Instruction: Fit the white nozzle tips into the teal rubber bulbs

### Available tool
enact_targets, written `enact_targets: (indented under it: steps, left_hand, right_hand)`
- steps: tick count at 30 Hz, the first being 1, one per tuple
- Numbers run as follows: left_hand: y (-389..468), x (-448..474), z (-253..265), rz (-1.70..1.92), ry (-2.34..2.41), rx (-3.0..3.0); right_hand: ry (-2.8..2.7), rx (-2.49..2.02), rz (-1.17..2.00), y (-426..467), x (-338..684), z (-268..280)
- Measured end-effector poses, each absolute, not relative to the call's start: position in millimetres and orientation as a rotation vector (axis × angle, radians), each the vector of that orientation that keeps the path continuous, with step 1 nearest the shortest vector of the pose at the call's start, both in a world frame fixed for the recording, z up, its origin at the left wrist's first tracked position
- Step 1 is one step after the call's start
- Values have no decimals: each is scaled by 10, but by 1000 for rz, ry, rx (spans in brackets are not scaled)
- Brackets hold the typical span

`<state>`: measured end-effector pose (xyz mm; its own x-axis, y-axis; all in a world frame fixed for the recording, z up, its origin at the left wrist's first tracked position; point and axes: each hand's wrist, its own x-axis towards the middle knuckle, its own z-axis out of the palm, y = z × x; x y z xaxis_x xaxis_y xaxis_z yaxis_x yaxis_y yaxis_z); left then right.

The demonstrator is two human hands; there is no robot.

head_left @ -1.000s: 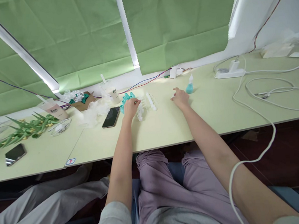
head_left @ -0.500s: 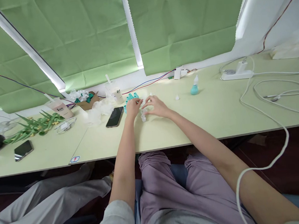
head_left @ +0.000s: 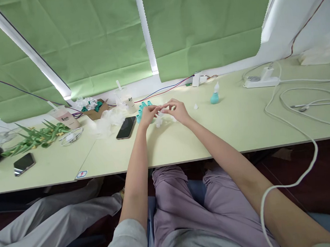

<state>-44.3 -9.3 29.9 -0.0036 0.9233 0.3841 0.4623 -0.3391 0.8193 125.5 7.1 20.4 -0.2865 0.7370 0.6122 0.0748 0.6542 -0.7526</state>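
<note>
My left hand (head_left: 149, 115) and my right hand (head_left: 178, 111) meet fingertip to fingertip just above the table. The fingers of both are closed in a pinch, and whatever lies between them is too small to make out. Below the fingertips are several small translucent white plastic pieces (head_left: 158, 123). Several teal rubber bulbs (head_left: 139, 117) stand in a cluster behind and left of my left hand, which partly hides them. Off to the right stands a teal bulb with a clear nozzle (head_left: 214, 97), and a small white tip (head_left: 196, 106) lies between it and my right hand.
Left of my hands are a black phone (head_left: 126, 128), crumpled clear plastic bags (head_left: 108, 123), a cardboard box (head_left: 97, 113) and drink cups (head_left: 67, 118). A white power strip (head_left: 261, 82) with loose cables (head_left: 309, 102) occupies the right. Another person's legs (head_left: 61, 223) are at left.
My right hand has shifted slightly, its fingers closing from a looser spread into a pinch against my left fingertips. The two hands have come together.
</note>
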Motion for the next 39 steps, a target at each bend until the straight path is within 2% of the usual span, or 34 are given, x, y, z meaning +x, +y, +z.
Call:
enact_targets:
  steps: [4, 9, 15, 17, 28, 39]
  left_hand:
    - [-82, -373, 283, 1209, 1252, 1802]
    - [-69, -376, 270, 1282, 1247, 1733]
    - [-74, -470, 298, 1494, 1187, 1578]
    - [-90, -479, 306, 1503, 1186, 1562]
    - [-103, -467, 299, 1477, 1198, 1530]
    - [-150, -438, 320, 1428, 1199, 1557]
  right_hand:
    - [-1597, -745, 739, 157, 1317, 168]
    - [-1637, -849, 708, 183, 1311, 102]
    - [-2205, -964, 170, 133, 1321, -20]
    - [-2371, -940, 81, 115, 1307, -78]
    - [-2422, -982, -92, 103, 1287, -129]
    - [-2465, -957, 1, 112, 1265, -130]
